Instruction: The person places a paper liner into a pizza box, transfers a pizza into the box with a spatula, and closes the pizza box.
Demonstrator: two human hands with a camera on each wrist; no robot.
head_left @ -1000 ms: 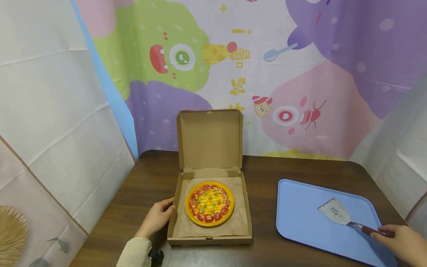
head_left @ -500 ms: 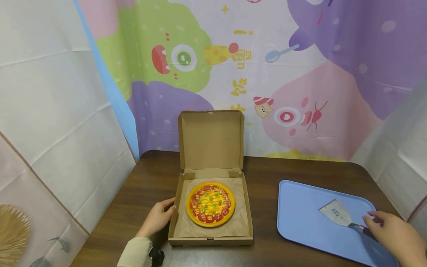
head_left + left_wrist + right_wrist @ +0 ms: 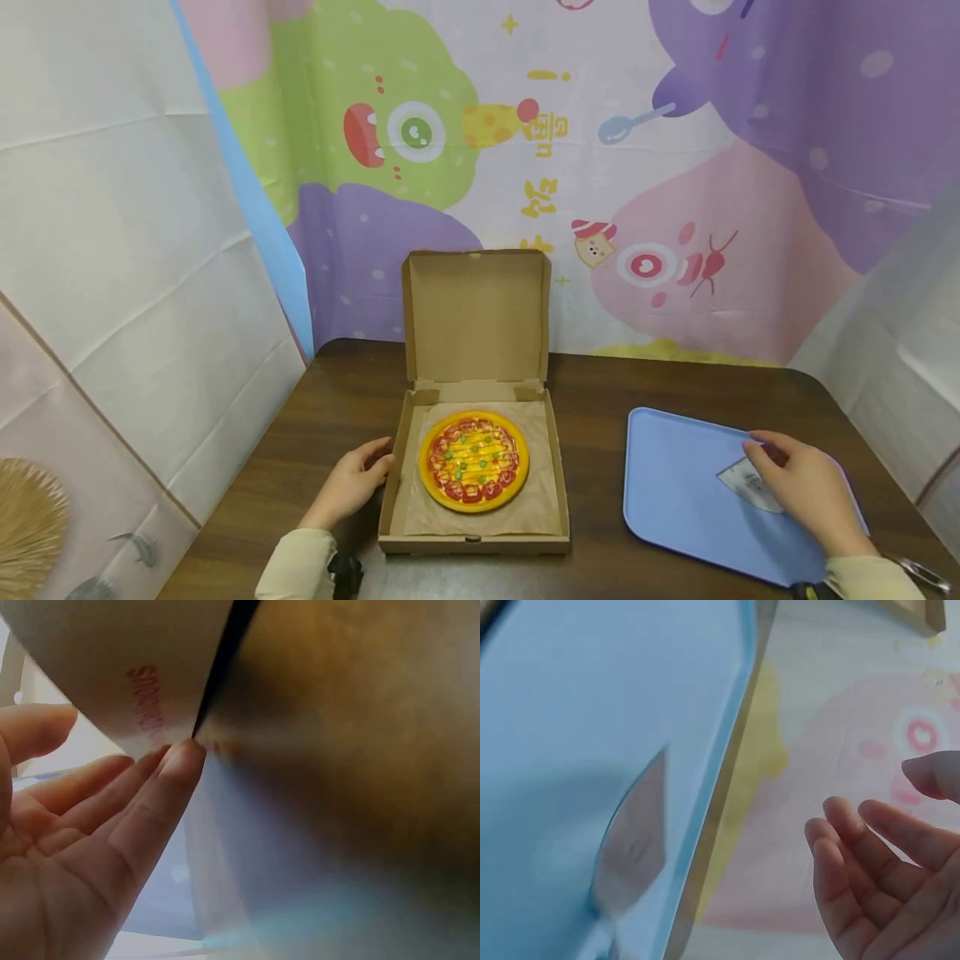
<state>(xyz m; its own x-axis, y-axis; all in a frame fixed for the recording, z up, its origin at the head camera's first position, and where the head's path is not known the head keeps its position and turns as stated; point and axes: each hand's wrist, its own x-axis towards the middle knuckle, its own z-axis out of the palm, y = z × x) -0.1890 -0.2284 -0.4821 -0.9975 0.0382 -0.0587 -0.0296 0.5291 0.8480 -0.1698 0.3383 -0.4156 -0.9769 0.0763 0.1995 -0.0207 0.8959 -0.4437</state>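
Observation:
A cardboard pizza box [image 3: 477, 317] stands with its lid up, and a toy-looking pizza [image 3: 474, 461] with a yellow rim lies inside on brown paper. My left hand [image 3: 348, 486] is at the box's left wall. In the left wrist view its fingers [image 3: 161, 799] are nearly straight with tips at the cardboard, thumb apart. My right hand [image 3: 812, 492] hovers over the blue tray [image 3: 675, 492] with loosely bent fingers and holds nothing. Under it, on the tray, lies a pizza spatula [image 3: 750, 485]; my hand hides its handle in the head view.
The dark wooden table [image 3: 592, 467] carries box and tray, with a strip of bare wood between them. A printed curtain [image 3: 510, 167] hangs behind the table, and pale cloth [image 3: 135, 208] hangs at the left. Something small and shiny [image 3: 922, 575] shows at the lower right edge.
My right hand has let go of the spatula's handle and moved forward and left above the tray. The spatula stays on the tray. My left hand remains beside the box.

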